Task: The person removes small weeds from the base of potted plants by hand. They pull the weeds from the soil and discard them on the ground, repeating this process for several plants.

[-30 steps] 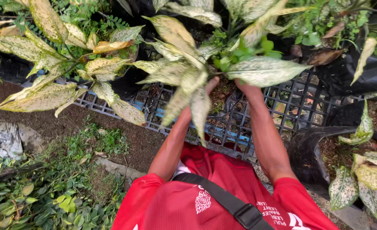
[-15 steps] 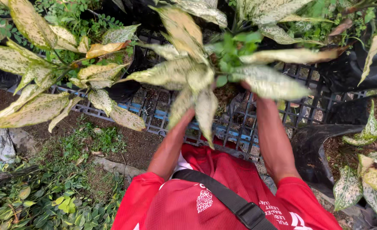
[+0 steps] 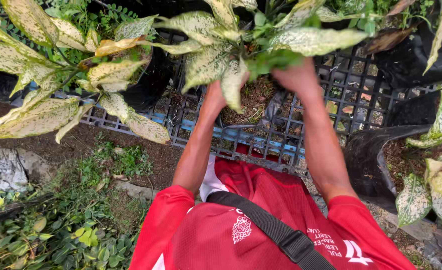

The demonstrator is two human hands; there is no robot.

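Subject: a variegated potted plant [image 3: 261, 40] with cream-speckled leaves, rooted in a clump of dark soil [image 3: 253, 97] inside a soft black grow bag [image 3: 276, 107]. It sits on the black plastic grid tray [image 3: 351, 100], at the tray's near edge, directly ahead of the person in the red shirt [image 3: 261, 225].

Left hand [image 3: 216, 95]: on the near-left side of the root clump, partly screened by a hanging leaf. It appears pressed to the soil, but whether the fingers are closed cannot be told.

Right hand [image 3: 296, 80]: on the right side of the clump, just under the foliage, fingers curled in against the soil or bag rim; the grip itself is hidden by leaves.

Handling assessment: the soil mass is likely the heavy part, crumbly and prone to shedding. The bag is limp and offers no rigid rim. Leaves and stems are soft and would tear or snap if pulled. Best hold, in my judgement, is low on both sides of the root ball.

Surroundings: a second speckled plant [image 3: 56, 75] stands left of the tray; another black bag [image 3: 376, 155] with similar foliage lies right of it. Weedy ground [image 3: 81, 220] lies below the tray.
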